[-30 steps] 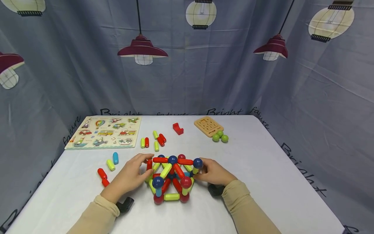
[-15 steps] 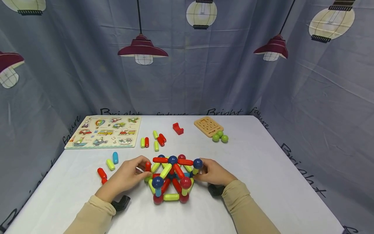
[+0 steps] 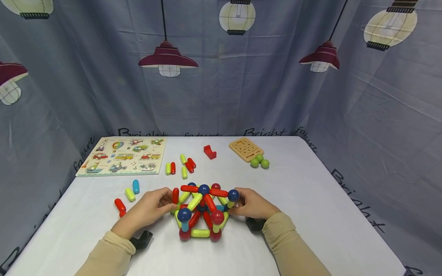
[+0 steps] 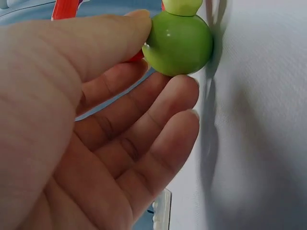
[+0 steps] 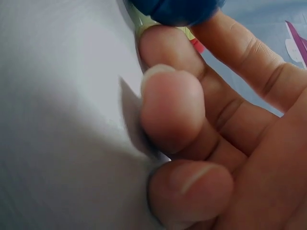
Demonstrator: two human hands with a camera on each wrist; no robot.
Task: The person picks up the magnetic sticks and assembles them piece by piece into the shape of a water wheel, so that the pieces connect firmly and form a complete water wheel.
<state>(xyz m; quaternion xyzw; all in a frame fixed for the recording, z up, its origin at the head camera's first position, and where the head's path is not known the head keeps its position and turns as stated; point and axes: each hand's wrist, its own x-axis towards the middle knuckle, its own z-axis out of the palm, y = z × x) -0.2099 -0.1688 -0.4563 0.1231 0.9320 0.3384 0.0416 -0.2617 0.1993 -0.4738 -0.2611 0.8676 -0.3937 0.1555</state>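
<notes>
Between the two hands stands a framework of magnetic rods and balls, with red, yellow-green and blue rods joining blue, dark red and green balls. At its left side my left hand pinches a green ball, thumb on the near side and fingers behind. A red rod stands upright above that ball. My right hand holds the framework's right side at a low blue ball, one finger lying against it; its other fingers are curled close to the table. The right thumb's contact is partly hidden.
Loose rods lie to the left, and several more lie behind the framework. A picture puzzle board is at the back left. Farther right are a red block, a wooden board and three green balls.
My left fingers have come down from the upright red rod's top to the green ball below, and that rod now stands straighter. The framework's front has shifted slightly left. The right hand stays put.
</notes>
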